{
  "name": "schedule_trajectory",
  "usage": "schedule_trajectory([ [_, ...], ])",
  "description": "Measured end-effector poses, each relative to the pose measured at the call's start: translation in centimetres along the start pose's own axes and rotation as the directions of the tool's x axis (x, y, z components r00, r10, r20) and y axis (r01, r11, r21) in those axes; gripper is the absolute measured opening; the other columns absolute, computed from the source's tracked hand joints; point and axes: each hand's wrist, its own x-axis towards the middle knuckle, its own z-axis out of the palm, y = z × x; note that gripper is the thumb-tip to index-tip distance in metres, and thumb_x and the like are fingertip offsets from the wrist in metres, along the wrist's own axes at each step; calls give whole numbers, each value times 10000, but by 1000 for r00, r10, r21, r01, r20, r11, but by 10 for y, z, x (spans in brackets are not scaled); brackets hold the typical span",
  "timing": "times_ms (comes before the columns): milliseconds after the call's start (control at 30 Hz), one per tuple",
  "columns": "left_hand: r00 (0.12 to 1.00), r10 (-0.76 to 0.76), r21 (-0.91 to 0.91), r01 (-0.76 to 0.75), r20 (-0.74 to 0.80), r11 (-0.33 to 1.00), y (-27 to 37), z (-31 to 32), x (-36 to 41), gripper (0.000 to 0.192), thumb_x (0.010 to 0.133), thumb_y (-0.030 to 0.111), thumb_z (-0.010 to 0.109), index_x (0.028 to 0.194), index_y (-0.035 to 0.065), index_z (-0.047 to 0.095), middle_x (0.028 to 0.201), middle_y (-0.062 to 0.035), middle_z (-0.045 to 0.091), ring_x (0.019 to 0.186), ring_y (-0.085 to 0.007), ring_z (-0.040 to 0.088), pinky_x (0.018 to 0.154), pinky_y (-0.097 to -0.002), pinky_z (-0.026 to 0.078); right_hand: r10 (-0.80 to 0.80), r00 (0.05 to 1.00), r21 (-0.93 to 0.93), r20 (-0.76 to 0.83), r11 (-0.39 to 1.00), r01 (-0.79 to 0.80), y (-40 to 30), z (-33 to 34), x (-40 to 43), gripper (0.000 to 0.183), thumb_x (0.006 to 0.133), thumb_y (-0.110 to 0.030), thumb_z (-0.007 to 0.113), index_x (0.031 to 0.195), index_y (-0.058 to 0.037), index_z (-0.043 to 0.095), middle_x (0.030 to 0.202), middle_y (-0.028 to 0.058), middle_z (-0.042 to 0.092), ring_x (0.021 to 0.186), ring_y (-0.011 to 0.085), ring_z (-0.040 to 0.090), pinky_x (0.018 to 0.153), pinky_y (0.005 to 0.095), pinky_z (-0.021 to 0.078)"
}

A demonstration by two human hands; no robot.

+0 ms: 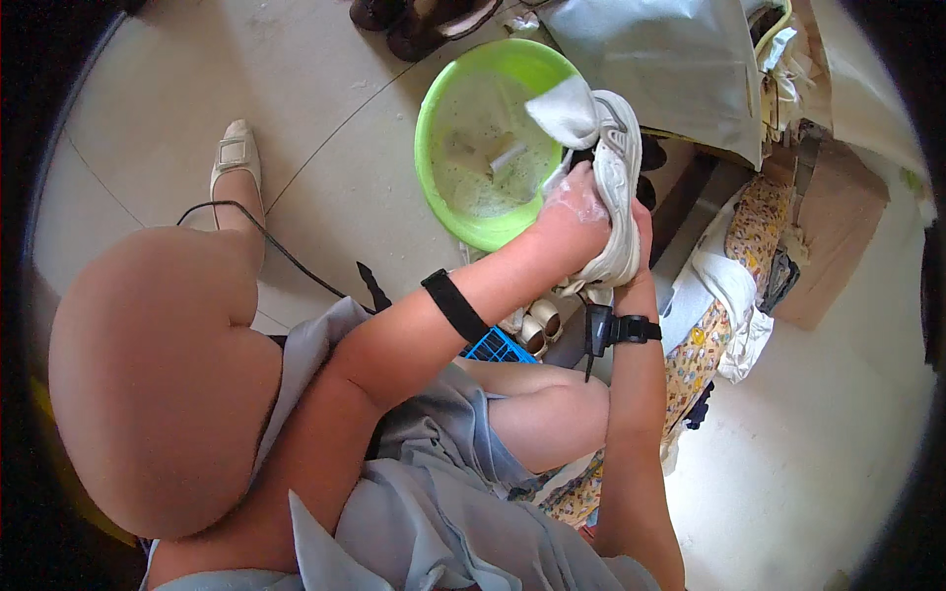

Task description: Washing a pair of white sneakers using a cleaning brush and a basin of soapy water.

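A wet white sneaker is held up at the right rim of a green plastic basin, its tongue folded outward. My left hand, with suds on its back, reaches into the sneaker's opening; its fingers are hidden, so what they grip does not show. My right hand holds the sneaker from the far right side, its palm mostly behind the shoe. Cloudy, foamy water fills the basin, and a small white and beige object that I cannot identify lies in it.
Dark shoes lie above the basin. A grey-white covered item stands at upper right, near brown cardboard. Patterned fabric and white cloths lie at right. A blue wire basket and pale shoes sit below the basin. A black cable crosses my leg.
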Motion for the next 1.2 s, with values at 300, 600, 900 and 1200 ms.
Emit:
schedule_trajectory([
  [300, 967, 215, 507, -253, 133, 824, -92, 32, 35, 424, 840, 288, 448, 1198, 67, 505, 1187, -148, 509, 1103, -288, 461, 990, -358, 334, 291, 957, -91, -1, 953, -289, 11, 18, -8, 542, 807, -379, 536, 1176, 15, 487, 1022, 138, 607, 870, 207, 615, 789, 317, 505],
  [600, 970, 188, 395, -236, 155, 888, -121, 61, 51, 384, 853, 253, 467, 1185, 63, 503, 1170, -150, 507, 1073, -265, 466, 978, -320, 343, 270, 962, -136, -35, 953, -272, 14, 15, -8, 480, 826, -350, 508, 1139, 14, 516, 978, 109, 620, 821, 178, 621, 737, 297, 520],
  [900, 971, 236, 98, -240, 50, 966, -87, 63, 11, 420, 815, 289, 529, 1164, 56, 524, 1175, -184, 517, 1086, -303, 489, 957, -357, 368, 200, 974, -120, -105, 970, -212, 11, -8, 0, 511, 813, -383, 480, 1140, 7, 530, 1039, 125, 611, 897, 222, 608, 824, 334, 488],
  [1200, 991, -113, -275, 128, 68, 953, -37, 0, 14, 470, 656, 262, 710, 1046, 34, 582, 1006, -201, 601, 918, -358, 574, 799, -404, 462, 143, 989, -60, -40, 988, -145, 17, -20, 6, 416, 819, -319, 472, 1073, -8, 582, 968, 83, 637, 835, 177, 610, 793, 290, 481],
])
